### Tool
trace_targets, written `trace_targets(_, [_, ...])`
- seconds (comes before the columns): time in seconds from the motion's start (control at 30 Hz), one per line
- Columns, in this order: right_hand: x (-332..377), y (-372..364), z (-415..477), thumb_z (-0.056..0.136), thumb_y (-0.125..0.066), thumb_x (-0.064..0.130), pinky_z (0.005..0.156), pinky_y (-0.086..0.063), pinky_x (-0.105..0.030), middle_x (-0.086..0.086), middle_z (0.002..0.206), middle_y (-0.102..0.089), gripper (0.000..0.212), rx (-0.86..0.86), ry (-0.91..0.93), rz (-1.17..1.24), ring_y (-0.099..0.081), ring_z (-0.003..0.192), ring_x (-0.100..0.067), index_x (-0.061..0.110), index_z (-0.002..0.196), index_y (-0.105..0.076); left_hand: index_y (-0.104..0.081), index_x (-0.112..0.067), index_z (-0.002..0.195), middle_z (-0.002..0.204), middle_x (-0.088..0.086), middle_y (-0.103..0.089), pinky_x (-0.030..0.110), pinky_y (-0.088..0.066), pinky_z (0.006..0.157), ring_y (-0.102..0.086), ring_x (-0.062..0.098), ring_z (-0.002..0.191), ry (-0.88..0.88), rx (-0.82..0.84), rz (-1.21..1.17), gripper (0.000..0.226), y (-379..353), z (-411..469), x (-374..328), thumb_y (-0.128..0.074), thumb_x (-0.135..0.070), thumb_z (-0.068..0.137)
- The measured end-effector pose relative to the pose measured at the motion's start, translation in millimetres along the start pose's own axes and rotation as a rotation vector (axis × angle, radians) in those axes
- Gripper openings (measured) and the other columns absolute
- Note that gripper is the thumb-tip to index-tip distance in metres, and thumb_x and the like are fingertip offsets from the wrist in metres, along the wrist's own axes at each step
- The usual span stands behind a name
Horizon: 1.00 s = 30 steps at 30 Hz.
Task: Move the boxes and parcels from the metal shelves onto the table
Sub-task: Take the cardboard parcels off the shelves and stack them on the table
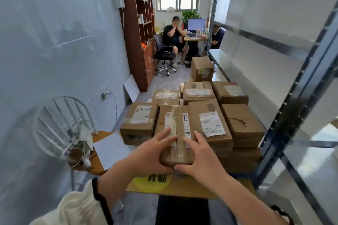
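Brown taped parcel (176, 133) flat atop approx. a dozen boxes (243, 124).

I count nine brown cardboard boxes: one under my two hands, my left hand (153, 155) and right hand (203, 159), seven packed around it from nine o'clock to three o'clock, and one lone box (202, 68) at twelve o'clock. Two seated people at twelve, one white wire chair (62, 126) at nine.
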State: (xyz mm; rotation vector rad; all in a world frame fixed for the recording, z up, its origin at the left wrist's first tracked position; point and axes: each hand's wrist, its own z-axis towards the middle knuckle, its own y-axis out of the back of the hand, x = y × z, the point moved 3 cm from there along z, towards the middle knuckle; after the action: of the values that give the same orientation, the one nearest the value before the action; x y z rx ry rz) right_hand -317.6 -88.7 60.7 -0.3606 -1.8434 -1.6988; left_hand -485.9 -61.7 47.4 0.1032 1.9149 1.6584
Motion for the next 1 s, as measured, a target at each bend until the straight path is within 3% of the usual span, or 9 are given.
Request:
trace_targets(0.23, [4.0,21.0,113.0,0.073,-0.077,0.039,0.113,-0.022,-0.029,0.000,0.156,-0.013,0.086,0.030,0.072,-0.010,-0.020,0.141,-0.019,0.024,0.144,-0.032,-0.010,-0.037,0.150,0.159,-0.013,0.007,0.032,-0.025,0.114,-0.016,0.020,0.144,0.069,-0.005,0.002,0.099,41.4,81.8,52.5,-0.074,-0.046,0.075])
trace_targets(0.4, [12.1,29.8,204.3,0.067,-0.082,0.038,0.109,-0.030,-0.031,-0.003,0.144,-0.031,0.088,0.012,0.084,0.001,-0.031,0.134,-0.020,0.019,0.141,-0.038,-0.018,-0.027,0.151,0.160,-0.001,-0.004,0.025,-0.023,0.109,-0.021,0.022,0.143,0.079,-0.059,0.005,0.099,78.5,144.9,95.8,-0.079,-0.036,0.073])
trace_targets(0.5, [12.9,31.2,259.2,0.067,-0.083,0.035,0.109,-0.029,-0.031,-0.005,0.144,-0.029,0.089,-0.006,0.067,0.024,-0.030,0.133,-0.021,0.017,0.141,-0.037,-0.023,-0.021,0.150,0.159,0.005,-0.009,0.021,-0.022,0.107,-0.023,0.023,0.143,0.075,-0.074,0.006,0.098,100.1,185.2,127.4,-0.081,-0.029,0.070])
trace_targets(0.8, [5.4,-2.9,395.8,0.066,-0.082,0.038,0.111,-0.032,-0.040,-0.005,0.143,-0.026,0.089,-0.033,-0.071,0.045,-0.029,0.133,-0.025,0.020,0.140,-0.036,-0.031,-0.019,0.147,0.158,0.006,-0.015,0.029,-0.027,0.111,-0.026,0.023,0.142,0.037,0.009,0.111,0.094,128.9,290.0,225.0,-0.082,-0.029,0.069])
trace_targets(1.0, [-0.2,-27.4,441.5,0.072,-0.080,0.029,0.107,-0.030,-0.030,-0.005,0.146,-0.019,0.082,-0.011,-0.120,0.111,-0.029,0.134,-0.024,0.019,0.140,-0.036,-0.031,-0.019,0.147,0.158,0.006,-0.014,0.034,-0.029,0.113,-0.027,0.025,0.141,0.023,0.071,0.112,0.097,122.8,328.5,269.6,-0.084,-0.029,0.066])
